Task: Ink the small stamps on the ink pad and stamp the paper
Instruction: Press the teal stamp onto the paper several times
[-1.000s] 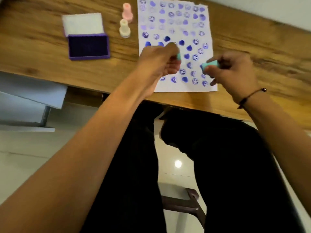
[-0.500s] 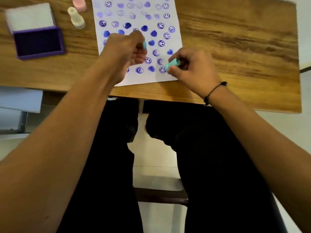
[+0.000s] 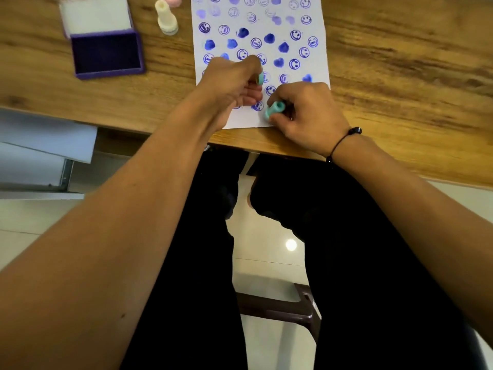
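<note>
Stamping step: right hand [image 3: 306, 113] pinches a teal stamp [image 3: 274, 109] low over the paper [image 3: 314, 62]; left hand [image 3: 234, 81] grips a 2nd teal piece [image 3: 260, 78], type unclear. Ink pad [image 3: 106, 53] sits open, far left of both hands. Next: probably re-ink.

Below your grip, past the wooden worktop [image 3: 400, 76] edge, you see black trousers [image 3: 346, 263], a dark stool [image 3: 280, 308] and pale floor tiles [image 3: 266, 265].
</note>
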